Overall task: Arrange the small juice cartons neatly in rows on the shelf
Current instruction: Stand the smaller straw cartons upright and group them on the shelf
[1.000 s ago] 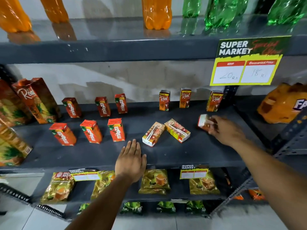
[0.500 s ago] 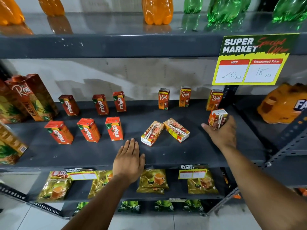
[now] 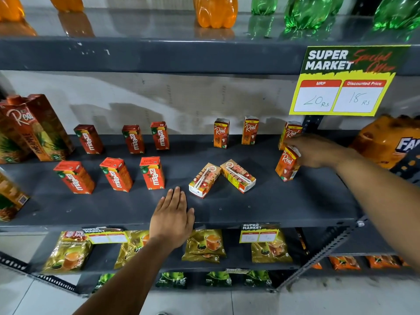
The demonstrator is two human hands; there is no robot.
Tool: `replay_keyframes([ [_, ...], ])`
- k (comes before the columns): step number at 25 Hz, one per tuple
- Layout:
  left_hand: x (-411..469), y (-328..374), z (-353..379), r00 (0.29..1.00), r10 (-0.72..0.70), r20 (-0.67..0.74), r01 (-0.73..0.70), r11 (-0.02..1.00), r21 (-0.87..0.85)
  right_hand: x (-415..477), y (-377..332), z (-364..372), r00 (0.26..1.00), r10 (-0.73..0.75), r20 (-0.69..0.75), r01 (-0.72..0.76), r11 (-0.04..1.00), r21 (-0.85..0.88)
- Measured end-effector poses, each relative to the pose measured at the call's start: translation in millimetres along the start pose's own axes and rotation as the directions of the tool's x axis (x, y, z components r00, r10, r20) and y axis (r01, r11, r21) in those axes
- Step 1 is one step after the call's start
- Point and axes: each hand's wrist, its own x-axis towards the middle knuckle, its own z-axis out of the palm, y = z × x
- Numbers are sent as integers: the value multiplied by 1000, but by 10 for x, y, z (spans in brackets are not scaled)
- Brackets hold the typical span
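Working across the middle shelf (image 3: 284,208) right now, big dark metal one, with the tall pineapple carton (image 3: 43,128) parked at the far left end and six red Maaza cartons (image 3: 152,172) already standing in two tidy rows of three. Over on the right side there's a back row of three small Real cartons (image 3: 221,133) upright against the wall. My right hand (image 3: 318,151) has its grip closed around the top of a fourth Real carton (image 3: 286,164), standing it up at the right end of what should be the front row, just in front of the rightmost back one. My left hand (image 3: 172,214) is flat and open on the shelf's front edge, holding nothing, basically just bracing. Smallest bits left: two Real cartons lying flat (image 3: 221,177) in the middle, straw sides up, touching each other in a V shape. What worries me is the carton I'm holding looks a bit tilted, so if I let go before its base sits flat it'll probably tip, maybe into the one behind it. Also my right forearm crosses low over the shelf, so pulling back carelessly could clip it. And grabbing one of the flat pair will likely nudge its neighbour.
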Motion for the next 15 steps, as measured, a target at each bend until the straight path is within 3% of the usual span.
replay_keyframes([
  [3,0,2,-11,1000,0,5,0,1000,1,66,54,-15,982,-174,77,190,912,-364],
  [5,-4,12,-26,1000,0,3,0,1000,-3,52,101,-16,947,-291,135,311,727,-612],
  [6,-5,18,-32,1000,1,1,-1,1000,4,44,126,-12,923,-355,148,362,670,-648],
  [10,-6,27,-49,1000,4,-5,-4,1000,9,-25,199,14,908,-412,76,391,767,-510],
  [15,-15,36,-65,1000,8,-5,-8,1000,-1,-161,90,-56,900,-434,-32,367,796,-482],
])
